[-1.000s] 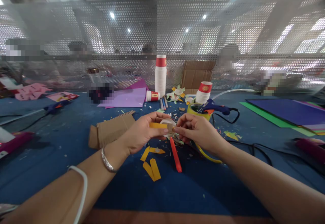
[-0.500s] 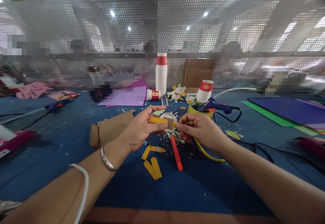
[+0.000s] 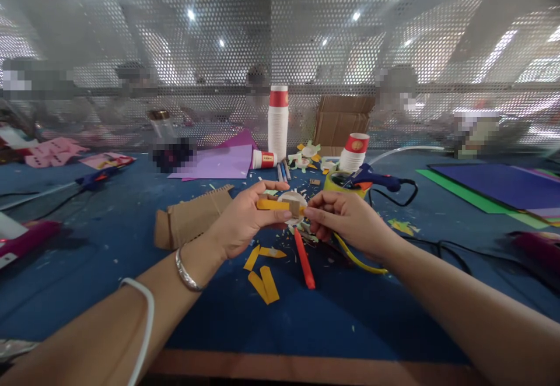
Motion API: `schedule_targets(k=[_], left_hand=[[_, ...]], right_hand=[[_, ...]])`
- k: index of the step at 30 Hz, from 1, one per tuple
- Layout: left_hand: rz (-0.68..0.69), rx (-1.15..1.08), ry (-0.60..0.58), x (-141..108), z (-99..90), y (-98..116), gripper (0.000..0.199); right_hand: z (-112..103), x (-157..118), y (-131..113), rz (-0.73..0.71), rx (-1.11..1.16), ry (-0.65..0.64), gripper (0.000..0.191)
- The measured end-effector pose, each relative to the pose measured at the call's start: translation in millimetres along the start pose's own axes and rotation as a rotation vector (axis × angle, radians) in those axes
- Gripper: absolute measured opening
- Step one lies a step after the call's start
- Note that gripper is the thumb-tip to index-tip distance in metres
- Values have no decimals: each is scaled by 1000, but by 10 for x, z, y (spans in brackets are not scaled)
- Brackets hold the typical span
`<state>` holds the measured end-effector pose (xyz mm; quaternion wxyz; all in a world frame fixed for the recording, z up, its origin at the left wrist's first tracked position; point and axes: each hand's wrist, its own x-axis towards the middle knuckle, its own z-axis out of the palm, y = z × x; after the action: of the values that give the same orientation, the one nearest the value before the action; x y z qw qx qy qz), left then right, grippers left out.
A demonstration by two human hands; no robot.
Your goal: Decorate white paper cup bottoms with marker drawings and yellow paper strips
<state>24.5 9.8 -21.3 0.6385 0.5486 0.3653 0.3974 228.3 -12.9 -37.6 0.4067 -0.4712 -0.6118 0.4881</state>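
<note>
Between thumb and fingers, my left hand (image 3: 245,217) grips a yellow paper strip (image 3: 273,205) with a small brown cardboard piece (image 3: 294,208) at its right part. My right hand (image 3: 345,217) pinches the strip's right end. Behind the fingertips a white round piece (image 3: 292,199) is partly hidden. Below the hands lie an orange-red pen (image 3: 304,260) and several yellow paper strips (image 3: 269,284) on the blue table (image 3: 219,322). Small paper scraps are scattered around them.
Corrugated cardboard (image 3: 196,214) lies left of my left hand. A tall cup stack (image 3: 278,123), a short one (image 3: 353,151) and a glue gun (image 3: 371,179) on a yellow tape roll (image 3: 333,182) stand behind. Coloured sheets (image 3: 494,185) are at right.
The camera view has tilted slightly, shifting the table upward in the picture. Both hands keep their hold, and the strip with the cardboard piece looks slightly turned and more level.
</note>
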Motion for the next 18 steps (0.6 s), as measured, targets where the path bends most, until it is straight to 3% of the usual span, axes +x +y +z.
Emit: schedule_targets(k=[5,11,18], left_hand=[[-3,-7,-77,-3,-1,5,47],[58,62,-169,-12,-44,1,58],[146,214,-184,9,-74,-12,58]], right_hand=[[-3,-10,-17,-8,28,-16,36],[-11,-19,-52,13,48,-10,35],[-25,-27,-47,15,34,-25,40]])
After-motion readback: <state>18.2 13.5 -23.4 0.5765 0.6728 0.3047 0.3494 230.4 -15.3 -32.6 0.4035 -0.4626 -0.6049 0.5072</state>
